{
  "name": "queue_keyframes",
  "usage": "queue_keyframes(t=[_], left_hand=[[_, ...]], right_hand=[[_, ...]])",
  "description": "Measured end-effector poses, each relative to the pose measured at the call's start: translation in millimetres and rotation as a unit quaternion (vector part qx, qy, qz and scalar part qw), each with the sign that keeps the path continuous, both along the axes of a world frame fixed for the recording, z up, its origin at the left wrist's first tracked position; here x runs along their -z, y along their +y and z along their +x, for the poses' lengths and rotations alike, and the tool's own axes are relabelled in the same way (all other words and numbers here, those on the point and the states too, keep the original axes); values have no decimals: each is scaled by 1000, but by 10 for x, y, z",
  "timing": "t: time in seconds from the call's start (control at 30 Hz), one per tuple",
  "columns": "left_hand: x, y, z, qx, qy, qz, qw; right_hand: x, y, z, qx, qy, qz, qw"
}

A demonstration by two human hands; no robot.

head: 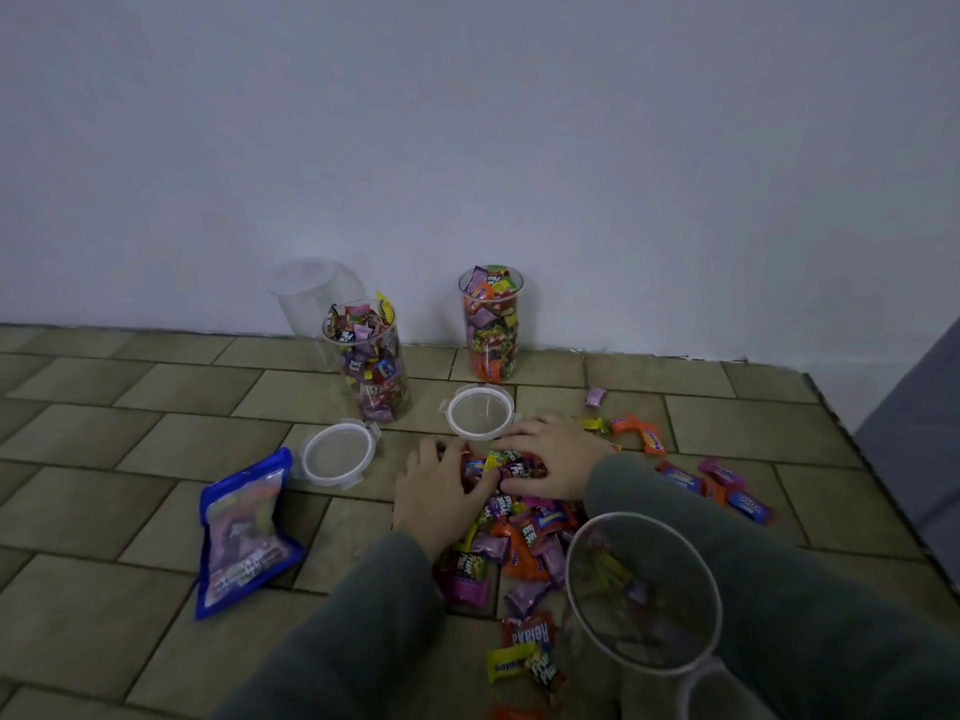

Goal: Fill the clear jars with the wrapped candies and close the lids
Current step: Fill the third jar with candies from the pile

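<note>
Wrapped candies [519, 543] lie in a loose heap on the tiled surface [104, 511] at lower centre of the frame, with strays trailing toward the right edge. Both hands sit on the upper edge of the heap: the left hand [436, 498] and the right hand [553, 459] face each other, fingers bent around a clump of candies between them, apparently gathering it; whether either hand has a firm hold cannot be told.

Two upright clear jars are packed to the rim, the left full jar [371, 363] at centre and the right full jar [492, 324] just to its right by the wall. Neither carries a lid. Two white-rimmed lids rest flat in front of them: the left lid [337, 452] and the right lid [480, 412], the latter just beside the right hand's fingertips.

An empty jar [311, 298] stands behind the left full jar. A near jar [641, 589] at lower right, seen from above, holds only a few candies. A blue candy bag [244, 532] lies at lower left.

Judged progress: roughly midway. Two jars appear filled; remaining are filling the near jar and the empty one, and closing every lid.
</note>
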State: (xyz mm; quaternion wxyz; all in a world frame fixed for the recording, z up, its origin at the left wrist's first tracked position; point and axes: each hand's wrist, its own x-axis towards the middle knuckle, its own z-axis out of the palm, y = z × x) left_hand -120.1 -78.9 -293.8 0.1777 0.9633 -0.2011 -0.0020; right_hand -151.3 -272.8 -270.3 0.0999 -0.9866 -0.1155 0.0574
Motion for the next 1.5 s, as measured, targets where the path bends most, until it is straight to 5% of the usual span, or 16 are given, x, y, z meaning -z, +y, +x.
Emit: queue_keyframes(t=[0.7,1.07,1.27,1.5], left_hand=[[-40,-20,116,62,45,-96,992],[-268,-106,-68,96,18,-135,986],[-479,-160,-246,99,11,-197,975],[-776,-227,-433,101,-17,-289,952]], right_hand=[[25,126,-21,40,-23,-19,999],[-320,5,-313,86,-61,136,985],[-558,-59,-558,178,-140,232,946],[-914,-41,-794,262,-228,430,833]])
